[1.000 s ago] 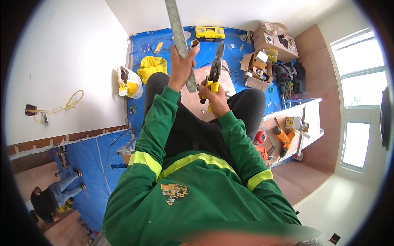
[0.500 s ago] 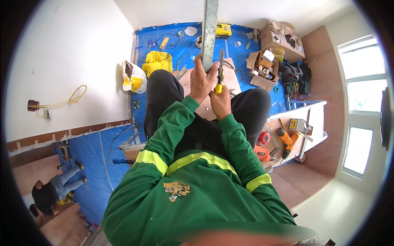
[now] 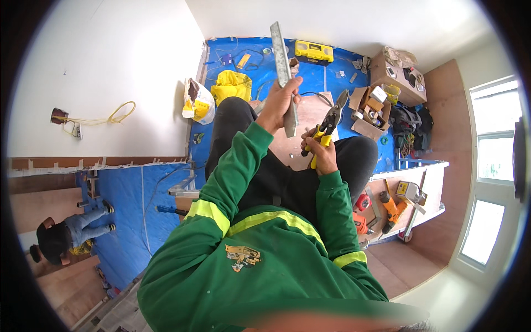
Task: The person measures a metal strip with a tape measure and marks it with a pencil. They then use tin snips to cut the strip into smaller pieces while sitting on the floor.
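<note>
My left hand (image 3: 280,105) is closed around a grey galvanised metal channel (image 3: 280,52). The strip slants up and away, and its lower end pokes out below my fist. To the right, my right hand (image 3: 322,155) grips tin snips (image 3: 333,120) by their yellow and black handles. The snips' blades point up and to the right, apart from the channel. Under both hands, between my knees, lies a pinkish plywood board (image 3: 310,119).
On a wooden bench (image 3: 437,191) at right lie an orange drill (image 3: 394,209), a red tool and a boxed item. A yellow toolbox (image 3: 313,51), yellow bag (image 3: 231,86) and open carton (image 3: 369,113) sit on blue sheeting. Another person (image 3: 61,232) bends at lower left.
The snips have moved right, away from the channel, and now show both handles. My left hand has tilted the channel, whose far end has come down into view.
</note>
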Motion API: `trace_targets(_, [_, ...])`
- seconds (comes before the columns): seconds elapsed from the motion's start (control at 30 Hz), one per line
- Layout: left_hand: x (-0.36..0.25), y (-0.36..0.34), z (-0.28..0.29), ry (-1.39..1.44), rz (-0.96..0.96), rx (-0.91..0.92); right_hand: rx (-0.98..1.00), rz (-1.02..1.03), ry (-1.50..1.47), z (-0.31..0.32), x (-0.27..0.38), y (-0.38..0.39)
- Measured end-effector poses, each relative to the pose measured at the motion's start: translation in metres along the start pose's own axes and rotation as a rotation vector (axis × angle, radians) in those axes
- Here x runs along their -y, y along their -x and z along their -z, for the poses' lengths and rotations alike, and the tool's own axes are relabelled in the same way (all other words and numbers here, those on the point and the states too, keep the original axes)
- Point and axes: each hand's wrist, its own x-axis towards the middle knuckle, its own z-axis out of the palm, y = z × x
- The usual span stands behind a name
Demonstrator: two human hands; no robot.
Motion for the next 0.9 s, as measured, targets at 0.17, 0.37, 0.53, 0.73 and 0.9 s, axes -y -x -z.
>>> trace_targets(0.17, [-0.019, 0.005, 0.006, -0.137, -0.172, 0.097, -0.176, 0.077, 0.114, 0.008, -0.013, -0.005])
trace_targets(0.37, [-0.101, 0.048, -0.004, -0.153, -0.416, 0.426, -0.271, 0.155, 0.166, 0.012, -0.018, -0.008])
trace_targets(0.53, [-0.199, 0.052, -0.018, -0.718, -0.684, 0.355, -0.113, 0.056, 0.104, 0.011, -0.012, -0.005])
trace_targets(0.73, [-0.222, 0.053, 0.011, -0.929, -0.403, 0.402, -0.016, 0.018, 0.173, 0.004, -0.009, 0.003])
trace_targets(0.9, [-0.158, 0.035, 0.065, -1.161, -0.305, 0.322, 0.174, 0.173, 0.388, 0.005, 0.013, 0.019])
